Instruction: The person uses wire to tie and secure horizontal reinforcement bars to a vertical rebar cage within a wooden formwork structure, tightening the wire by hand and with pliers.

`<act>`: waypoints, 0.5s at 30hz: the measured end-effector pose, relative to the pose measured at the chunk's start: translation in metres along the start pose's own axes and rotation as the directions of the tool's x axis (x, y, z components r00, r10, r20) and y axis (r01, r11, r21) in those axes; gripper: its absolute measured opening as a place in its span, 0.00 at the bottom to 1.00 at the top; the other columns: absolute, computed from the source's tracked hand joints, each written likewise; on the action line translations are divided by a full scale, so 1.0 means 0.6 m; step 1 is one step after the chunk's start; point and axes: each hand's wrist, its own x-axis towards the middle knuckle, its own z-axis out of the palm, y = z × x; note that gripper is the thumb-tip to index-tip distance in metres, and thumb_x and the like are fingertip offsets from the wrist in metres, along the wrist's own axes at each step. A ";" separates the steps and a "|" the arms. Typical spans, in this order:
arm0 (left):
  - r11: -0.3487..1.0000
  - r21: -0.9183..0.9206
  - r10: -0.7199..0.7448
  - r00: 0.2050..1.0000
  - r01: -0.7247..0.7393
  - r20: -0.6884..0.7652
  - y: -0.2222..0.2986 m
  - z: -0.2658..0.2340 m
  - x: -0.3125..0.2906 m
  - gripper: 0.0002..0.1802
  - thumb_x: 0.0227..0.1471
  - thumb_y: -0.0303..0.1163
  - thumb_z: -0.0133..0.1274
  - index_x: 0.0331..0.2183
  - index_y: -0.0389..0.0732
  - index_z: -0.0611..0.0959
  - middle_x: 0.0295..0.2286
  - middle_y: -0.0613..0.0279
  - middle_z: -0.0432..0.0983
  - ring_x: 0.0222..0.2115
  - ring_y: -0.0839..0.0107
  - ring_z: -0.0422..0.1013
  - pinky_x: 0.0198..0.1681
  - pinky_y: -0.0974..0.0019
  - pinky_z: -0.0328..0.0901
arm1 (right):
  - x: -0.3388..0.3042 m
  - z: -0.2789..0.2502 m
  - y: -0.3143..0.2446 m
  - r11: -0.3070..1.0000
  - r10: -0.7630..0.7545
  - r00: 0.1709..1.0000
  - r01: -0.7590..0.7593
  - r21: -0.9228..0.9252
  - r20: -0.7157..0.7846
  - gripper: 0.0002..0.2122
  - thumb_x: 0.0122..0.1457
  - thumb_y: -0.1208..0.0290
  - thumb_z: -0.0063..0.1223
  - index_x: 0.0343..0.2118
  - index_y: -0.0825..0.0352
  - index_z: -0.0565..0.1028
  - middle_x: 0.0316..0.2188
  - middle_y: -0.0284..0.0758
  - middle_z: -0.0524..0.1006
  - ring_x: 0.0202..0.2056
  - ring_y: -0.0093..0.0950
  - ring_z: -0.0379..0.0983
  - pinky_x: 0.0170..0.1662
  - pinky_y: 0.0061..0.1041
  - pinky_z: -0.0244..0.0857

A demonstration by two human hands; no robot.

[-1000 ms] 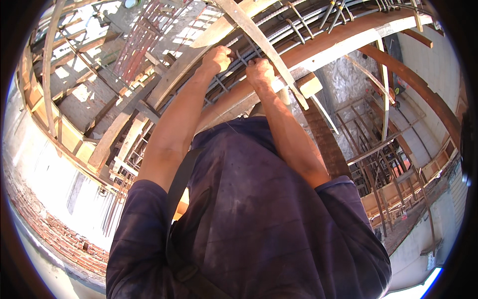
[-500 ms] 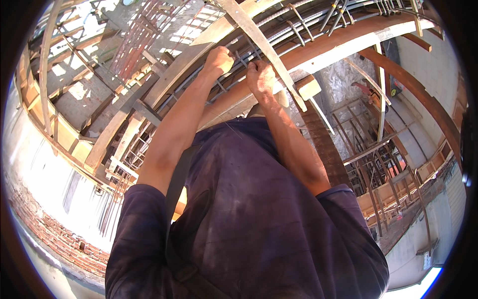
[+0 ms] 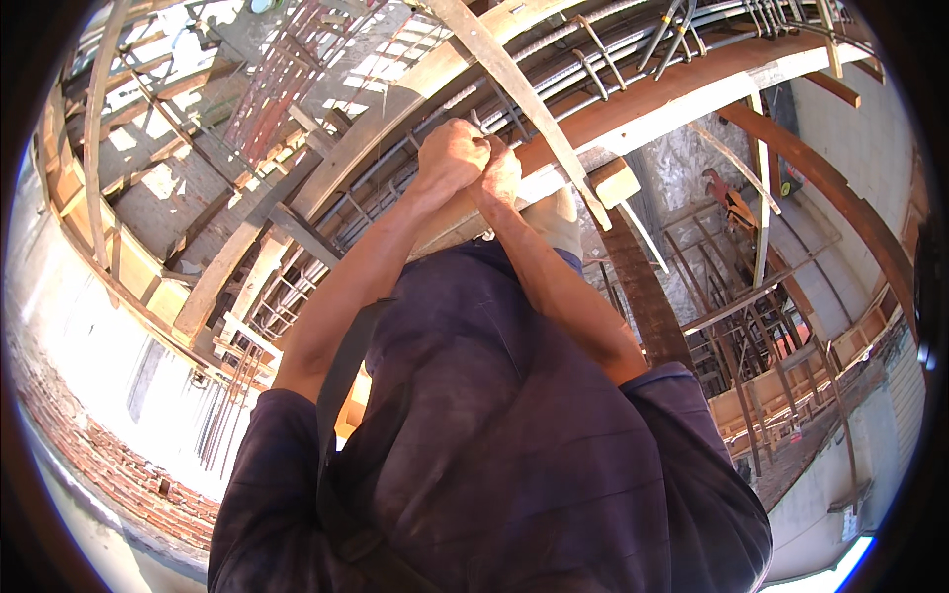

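My left hand (image 3: 452, 156) is closed in a fist above a long wooden trough of formwork with steel bars in it. Pressed up against it on the right, my right hand (image 3: 498, 176) is closed too. Whatever sits between the fingers is hidden or too small to make out. Steel reinforcing bars (image 3: 539, 117) with bent stirrups (image 3: 591, 67) run through the trough just beyond my hands. The near side of the trough is a reddish-brown board (image 3: 652, 94), its edge brightly lit. On the far side lies a pale plank (image 3: 368, 138).
A narrow wooden strip (image 3: 514, 84) crosses the trough right of my hands, beside a wood block (image 3: 615, 182). Open framing with thin upright poles (image 3: 727, 346) drops away at the right. Timber frames (image 3: 213, 287) and a lower floor (image 3: 168, 212) lie left.
My left hand has moved right and nearer to me, and my right hand has moved slightly left and nearer. They were apart and are now together.
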 end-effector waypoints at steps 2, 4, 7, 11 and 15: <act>0.995 -0.058 0.081 0.992 -0.087 -0.091 0.009 0.006 -0.039 0.13 0.48 0.36 0.53 0.30 0.39 0.87 0.30 0.44 0.81 0.33 0.46 0.78 0.40 0.49 0.72 | 0.003 -0.008 0.000 0.998 0.039 0.999 -0.041 0.050 0.032 0.07 0.54 0.72 0.56 0.35 0.66 0.80 0.30 0.46 0.81 0.35 0.41 0.81 0.39 0.34 0.71; 0.983 -0.061 0.161 0.977 -0.171 -0.139 0.005 0.017 -0.059 0.13 0.51 0.34 0.52 0.32 0.37 0.86 0.29 0.42 0.80 0.32 0.45 0.78 0.39 0.48 0.72 | 0.001 0.005 0.055 0.981 -0.047 0.997 0.034 0.191 0.063 0.09 0.54 0.72 0.58 0.39 0.67 0.80 0.30 0.44 0.82 0.33 0.33 0.80 0.38 0.31 0.71; 0.992 -0.043 0.114 0.981 -0.122 -0.157 -0.007 0.036 -0.087 0.13 0.53 0.32 0.52 0.37 0.37 0.87 0.33 0.42 0.81 0.34 0.44 0.77 0.39 0.52 0.72 | 0.017 -0.018 0.047 0.968 -0.003 0.973 -0.055 0.246 0.229 0.15 0.59 0.73 0.58 0.49 0.71 0.79 0.33 0.35 0.83 0.37 0.18 0.75 0.42 0.22 0.70; 0.990 0.107 0.105 0.987 -0.092 -0.122 0.029 0.024 -0.127 0.13 0.54 0.30 0.53 0.39 0.36 0.85 0.29 0.44 0.81 0.31 0.46 0.78 0.36 0.50 0.71 | 0.049 -0.044 0.060 0.954 -0.023 0.907 -0.107 0.282 0.421 0.15 0.61 0.75 0.54 0.50 0.72 0.78 0.36 0.36 0.83 0.37 0.20 0.75 0.43 0.23 0.70; 0.968 0.105 0.245 0.949 -0.228 -0.200 0.018 0.052 -0.147 0.13 0.53 0.30 0.53 0.40 0.37 0.84 0.29 0.47 0.81 0.33 0.49 0.78 0.37 0.50 0.71 | 0.076 -0.083 0.022 0.804 0.171 0.727 -0.493 0.333 0.665 0.16 0.61 0.79 0.45 0.50 0.77 0.76 0.41 0.38 0.81 0.37 0.24 0.76 0.43 0.24 0.71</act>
